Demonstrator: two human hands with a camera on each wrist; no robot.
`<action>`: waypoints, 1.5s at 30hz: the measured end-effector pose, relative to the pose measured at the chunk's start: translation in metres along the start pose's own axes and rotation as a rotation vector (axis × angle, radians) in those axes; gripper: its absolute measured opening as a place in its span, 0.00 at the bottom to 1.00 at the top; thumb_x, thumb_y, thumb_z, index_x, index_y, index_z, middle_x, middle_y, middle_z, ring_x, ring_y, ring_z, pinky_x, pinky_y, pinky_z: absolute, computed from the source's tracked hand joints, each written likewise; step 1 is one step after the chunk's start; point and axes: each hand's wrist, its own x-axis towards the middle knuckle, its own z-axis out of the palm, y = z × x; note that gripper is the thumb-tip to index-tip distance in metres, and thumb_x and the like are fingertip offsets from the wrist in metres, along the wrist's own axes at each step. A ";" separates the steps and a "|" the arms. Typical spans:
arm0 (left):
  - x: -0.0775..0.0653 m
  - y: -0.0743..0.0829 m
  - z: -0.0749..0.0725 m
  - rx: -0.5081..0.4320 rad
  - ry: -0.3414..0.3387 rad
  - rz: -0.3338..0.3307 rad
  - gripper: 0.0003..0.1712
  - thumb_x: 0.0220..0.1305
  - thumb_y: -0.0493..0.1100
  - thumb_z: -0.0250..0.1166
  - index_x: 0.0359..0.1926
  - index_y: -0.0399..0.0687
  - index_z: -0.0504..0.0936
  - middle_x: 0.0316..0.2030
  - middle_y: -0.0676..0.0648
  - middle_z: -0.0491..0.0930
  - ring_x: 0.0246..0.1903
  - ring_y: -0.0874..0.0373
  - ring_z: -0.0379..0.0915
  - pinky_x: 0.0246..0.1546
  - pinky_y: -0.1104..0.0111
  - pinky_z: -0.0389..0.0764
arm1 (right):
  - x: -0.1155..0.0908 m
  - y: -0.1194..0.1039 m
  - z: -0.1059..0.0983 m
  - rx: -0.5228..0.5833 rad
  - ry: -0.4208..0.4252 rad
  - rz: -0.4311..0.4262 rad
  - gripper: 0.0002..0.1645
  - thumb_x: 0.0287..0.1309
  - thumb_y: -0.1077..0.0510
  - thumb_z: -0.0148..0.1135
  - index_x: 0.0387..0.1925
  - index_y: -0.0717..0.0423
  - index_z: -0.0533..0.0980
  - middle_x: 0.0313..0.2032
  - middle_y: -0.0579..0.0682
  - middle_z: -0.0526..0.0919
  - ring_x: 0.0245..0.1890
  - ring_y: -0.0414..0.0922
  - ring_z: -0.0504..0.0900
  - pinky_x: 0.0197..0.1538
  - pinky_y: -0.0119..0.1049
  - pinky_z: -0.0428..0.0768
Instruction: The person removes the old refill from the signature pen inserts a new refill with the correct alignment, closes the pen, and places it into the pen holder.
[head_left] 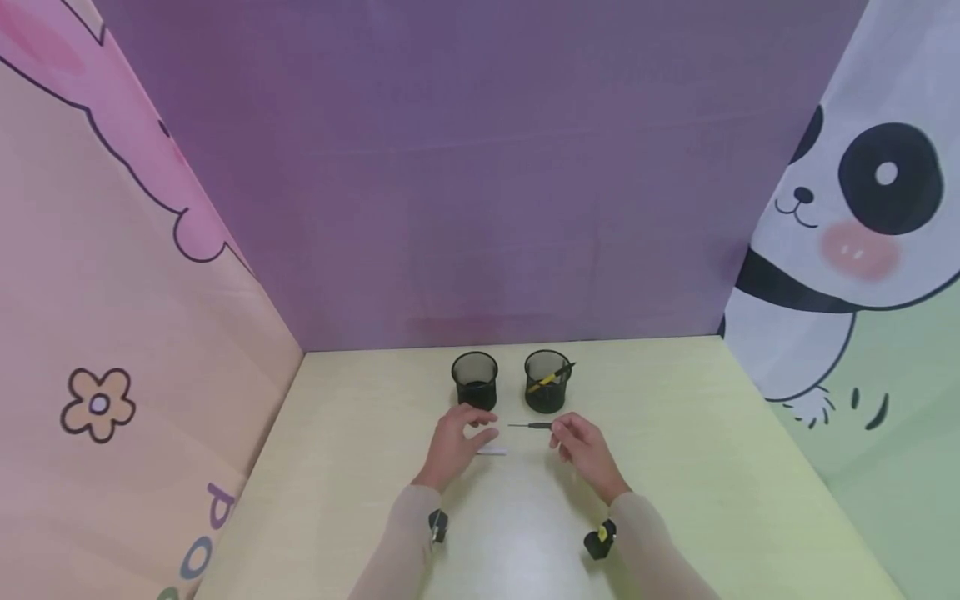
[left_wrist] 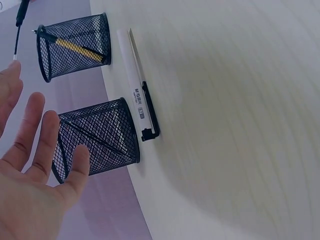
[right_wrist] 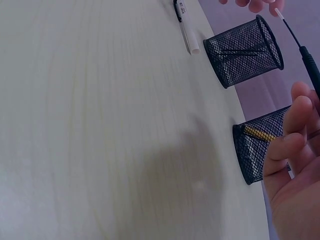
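My right hand [head_left: 587,450] pinches the black handle of a slim screwdriver [head_left: 540,426]. Its thin shaft points left, towards my left hand [head_left: 453,442]. The left hand's fingers are spread and loosely bent, holding nothing, with the fingertips close to the shaft's tip. On the table below the left hand lies a white pen [left_wrist: 132,80] with a black clip, partly covered by that hand in the head view. Just behind the hands stand two black mesh cups, a left cup [head_left: 486,400] and a right cup [head_left: 545,406].
A yellow-and-black slim tool [head_left: 551,377] leans in the right cup, its end above the rim. Inside the left cup shows a dark thin stick [left_wrist: 95,132]. The pale wooden table [head_left: 360,433] meets a purple back wall [head_left: 487,208], with printed side panels left and right.
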 end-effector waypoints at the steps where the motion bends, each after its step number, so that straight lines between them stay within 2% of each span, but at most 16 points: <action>1: 0.000 0.000 0.000 0.000 0.000 -0.001 0.12 0.65 0.48 0.71 0.49 0.58 0.88 0.43 0.52 0.83 0.46 0.52 0.78 0.50 0.57 0.75 | 0.000 0.000 0.000 0.000 -0.001 -0.001 0.16 0.77 0.56 0.52 0.50 0.66 0.74 0.34 0.50 0.82 0.29 0.45 0.76 0.35 0.34 0.77; 14: 0.000 0.006 0.003 0.013 0.002 0.037 0.10 0.64 0.47 0.72 0.47 0.56 0.89 0.40 0.53 0.83 0.44 0.48 0.80 0.48 0.57 0.78 | 0.000 -0.002 0.003 -0.002 -0.008 0.010 0.16 0.76 0.55 0.54 0.50 0.66 0.75 0.33 0.50 0.82 0.29 0.46 0.76 0.34 0.35 0.77; 20: 0.000 0.008 0.004 0.008 -0.019 0.021 0.11 0.64 0.46 0.72 0.48 0.55 0.88 0.41 0.51 0.84 0.44 0.49 0.80 0.48 0.56 0.78 | 0.000 -0.002 0.005 -0.004 -0.008 0.035 0.15 0.76 0.53 0.55 0.49 0.63 0.75 0.34 0.50 0.82 0.29 0.46 0.76 0.35 0.36 0.76; 24: 0.000 0.009 0.006 0.030 -0.014 0.028 0.11 0.64 0.46 0.72 0.47 0.56 0.89 0.39 0.53 0.84 0.42 0.52 0.80 0.45 0.64 0.76 | -0.003 -0.008 0.007 -0.007 -0.003 0.053 0.13 0.77 0.55 0.54 0.48 0.62 0.76 0.33 0.50 0.82 0.29 0.47 0.75 0.36 0.37 0.76; 27: 0.001 0.008 0.008 0.041 -0.006 0.034 0.09 0.64 0.46 0.72 0.45 0.55 0.89 0.37 0.56 0.84 0.39 0.59 0.79 0.43 0.67 0.76 | -0.010 -0.019 0.007 -0.004 -0.007 0.047 0.11 0.77 0.56 0.53 0.46 0.61 0.76 0.33 0.50 0.82 0.29 0.46 0.75 0.36 0.37 0.76; 31: 0.000 0.008 0.008 0.036 -0.004 0.040 0.06 0.64 0.44 0.72 0.42 0.55 0.89 0.35 0.58 0.83 0.36 0.65 0.76 0.42 0.65 0.80 | -0.007 -0.012 0.006 0.004 -0.007 0.028 0.14 0.76 0.54 0.55 0.47 0.63 0.76 0.32 0.49 0.82 0.28 0.46 0.75 0.34 0.37 0.76; 33: 0.000 0.008 0.008 0.035 -0.003 0.044 0.06 0.64 0.44 0.72 0.42 0.54 0.89 0.35 0.58 0.83 0.35 0.66 0.76 0.41 0.65 0.80 | -0.001 -0.002 0.006 -0.002 -0.001 0.029 0.15 0.76 0.54 0.55 0.48 0.63 0.76 0.32 0.49 0.82 0.28 0.46 0.75 0.33 0.36 0.76; 38: -0.001 0.008 0.007 0.038 -0.003 0.042 0.06 0.63 0.43 0.72 0.41 0.52 0.90 0.35 0.58 0.84 0.35 0.66 0.77 0.41 0.69 0.79 | 0.001 -0.001 0.006 -0.027 0.022 0.045 0.13 0.77 0.56 0.53 0.47 0.63 0.76 0.32 0.50 0.82 0.28 0.46 0.75 0.34 0.37 0.76; 45: -0.004 0.006 0.003 0.014 0.015 0.062 0.05 0.63 0.42 0.72 0.40 0.51 0.90 0.35 0.55 0.85 0.35 0.64 0.77 0.44 0.54 0.82 | -0.001 -0.001 0.001 -0.016 0.008 0.027 0.15 0.76 0.54 0.54 0.49 0.63 0.76 0.33 0.50 0.82 0.28 0.45 0.76 0.35 0.36 0.77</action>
